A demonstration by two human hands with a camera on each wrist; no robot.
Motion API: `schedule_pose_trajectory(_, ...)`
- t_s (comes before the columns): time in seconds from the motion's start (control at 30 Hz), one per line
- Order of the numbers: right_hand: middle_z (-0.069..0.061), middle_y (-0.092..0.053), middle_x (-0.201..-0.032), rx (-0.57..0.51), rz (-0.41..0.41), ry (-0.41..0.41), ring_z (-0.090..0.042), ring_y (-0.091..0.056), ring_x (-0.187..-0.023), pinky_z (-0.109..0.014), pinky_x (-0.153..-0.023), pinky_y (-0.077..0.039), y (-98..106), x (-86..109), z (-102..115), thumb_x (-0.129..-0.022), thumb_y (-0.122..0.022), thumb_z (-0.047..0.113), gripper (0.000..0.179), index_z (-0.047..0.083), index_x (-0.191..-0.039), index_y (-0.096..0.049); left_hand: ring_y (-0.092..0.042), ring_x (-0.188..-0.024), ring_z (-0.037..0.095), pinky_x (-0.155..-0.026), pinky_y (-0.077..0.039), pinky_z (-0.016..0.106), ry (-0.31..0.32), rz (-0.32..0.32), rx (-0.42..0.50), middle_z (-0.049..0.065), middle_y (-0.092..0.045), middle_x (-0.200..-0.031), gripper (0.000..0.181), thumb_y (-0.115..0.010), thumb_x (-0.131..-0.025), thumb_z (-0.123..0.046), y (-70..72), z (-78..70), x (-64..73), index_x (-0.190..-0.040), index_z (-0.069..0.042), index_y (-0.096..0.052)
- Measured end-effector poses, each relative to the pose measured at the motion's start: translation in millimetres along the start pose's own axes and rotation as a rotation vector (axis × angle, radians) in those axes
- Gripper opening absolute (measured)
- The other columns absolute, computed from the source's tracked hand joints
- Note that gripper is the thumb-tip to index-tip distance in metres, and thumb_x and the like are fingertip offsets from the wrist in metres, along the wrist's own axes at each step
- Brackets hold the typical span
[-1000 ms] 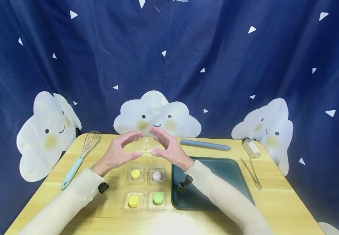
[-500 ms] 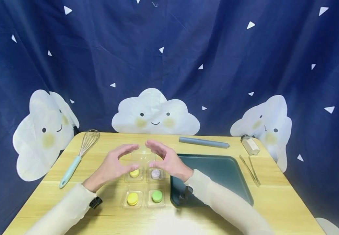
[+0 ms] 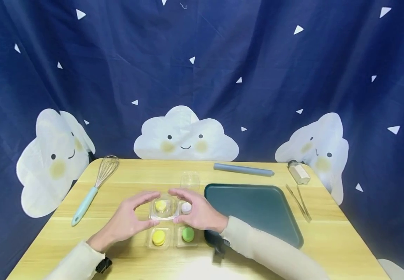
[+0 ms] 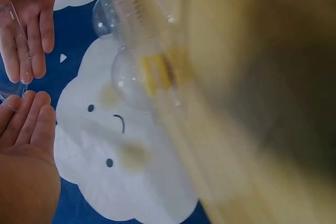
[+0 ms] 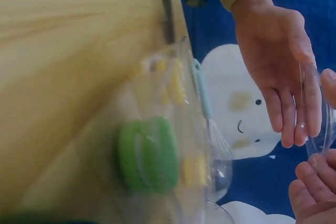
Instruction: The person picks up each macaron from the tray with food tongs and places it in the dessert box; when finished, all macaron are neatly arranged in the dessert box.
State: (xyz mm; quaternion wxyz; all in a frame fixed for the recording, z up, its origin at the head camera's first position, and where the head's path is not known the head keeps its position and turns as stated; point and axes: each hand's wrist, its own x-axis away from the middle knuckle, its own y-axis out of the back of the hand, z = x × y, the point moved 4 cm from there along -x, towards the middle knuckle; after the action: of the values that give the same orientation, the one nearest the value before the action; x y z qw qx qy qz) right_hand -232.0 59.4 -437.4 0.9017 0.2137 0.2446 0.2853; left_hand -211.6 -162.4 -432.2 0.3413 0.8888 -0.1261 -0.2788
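My left hand (image 3: 126, 217) and right hand (image 3: 200, 212) hold a clear plastic lid (image 5: 326, 121) between them, fingers at its far edge and thumbs at its near edge. In the head view the lid is over the back-left clear container, around a yellow macaron (image 3: 160, 206); whether it touches the base I cannot tell. Beside it, partly behind my right fingers, is a lavender macaron (image 3: 186, 207). Nearer me, another yellow macaron (image 3: 158, 238) and a green macaron (image 3: 188, 234) sit in clear containers. The left wrist view shows the lid's edge (image 4: 21, 35) by both hands' fingers.
Another clear plastic piece (image 3: 189, 181) lies behind the containers. A dark green tray (image 3: 252, 214) is right of them, partly under my right forearm. Around the table are a whisk (image 3: 91, 192), a grey-blue rod (image 3: 243, 169), a jar (image 3: 298, 173) and tongs (image 3: 299, 204).
Both hands have come nearer and down, carrying the lid from behind the containers to over the back-left yellow macaron. A clear piece behind the containers has come into sight.
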Motion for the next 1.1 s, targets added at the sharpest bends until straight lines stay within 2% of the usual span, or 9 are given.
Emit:
schedule_pose_trajectory(0.2, -0.003, -0.057, -0.149, 0.260, 0.098, -0.022, -0.021, -0.059, -0.132, -0.034, -0.113, -0.050, -16, 8.4, -2, -0.081, -0.085, 0.031, 0.080, 0.014, -0.150, -0.048, -0.060, -0.130, 0.035, -0.106, -0.049, 0.063, 0.047, 0.105, -0.059, 0.008, -0.062, -0.143, 0.077, -0.091, -0.073, -0.034, -9.0, 7.7, 19.5, -0.141, -0.019, -0.059)
schedule_pose_trajectory(0.33, -0.002, -0.054, -0.153, 0.380, 0.194, -0.043, -0.020, -0.054, -0.138, -0.039, -0.116, -0.047, -24, 13.4, -1, -0.084, -0.081, 0.038, 0.080, 0.017, -0.152, -0.045, -0.060, -0.131, 0.033, -0.108, -0.049, 0.060, 0.081, 0.171, -0.102, 0.010, -0.061, -0.144, 0.079, -0.091, -0.071, -0.037, -14.0, 11.4, 28.9, -0.141, -0.019, -0.059)
schedule_pose_trajectory(0.43, -0.004, -0.052, -0.155, 0.429, 0.230, -0.028, -0.021, -0.051, -0.142, -0.041, -0.119, -0.045, -28, 15.0, 0, -0.085, -0.080, 0.039, 0.080, 0.016, -0.152, -0.044, -0.060, -0.131, 0.032, -0.108, -0.050, 0.057, 0.095, 0.197, -0.114, 0.009, -0.061, -0.145, 0.079, -0.091, -0.071, -0.039, -16.0, 12.5, 32.6, -0.141, -0.020, -0.059)
schedule_pose_trajectory(0.63, -0.005, -0.053, -0.153, 0.510, 0.236, 0.027, -0.021, -0.052, -0.142, -0.043, -0.120, -0.043, -33, 17.5, -3, -0.084, -0.080, 0.043, 0.081, 0.016, -0.151, -0.046, -0.058, -0.133, 0.033, -0.110, -0.048, 0.058, 0.111, 0.229, -0.124, 0.009, -0.060, -0.146, 0.078, -0.089, -0.073, -0.039, -19.4, 14.6, 35.3, -0.141, -0.019, -0.059)
schedule_pose_trajectory(0.8, -0.009, -0.056, -0.150, 0.566, 0.238, 0.070, -0.021, -0.054, -0.139, -0.034, -0.119, -0.044, -36, 19.8, -5, -0.085, -0.078, 0.045, 0.078, 0.013, -0.149, -0.048, -0.059, -0.133, 0.029, -0.111, -0.048, 0.055, 0.122, 0.254, -0.127, 0.006, -0.061, -0.145, 0.076, -0.089, -0.073, -0.039, -22.1, 17.3, 35.6, -0.141, -0.020, -0.059)
schedule_pose_trajectory(1.1, -0.002, -0.060, -0.145, 0.624, 0.275, 0.092, -0.015, -0.057, -0.134, -0.024, -0.114, -0.047, -42, 20.2, -5, -0.085, -0.078, 0.048, 0.074, 0.011, -0.143, -0.053, -0.060, -0.132, 0.029, -0.111, -0.048, 0.054, 0.143, 0.299, -0.120, 0.008, -0.064, -0.141, 0.079, -0.089, -0.070, -0.041, -26.2, 16.7, 38.7, -0.138, -0.011, -0.061)
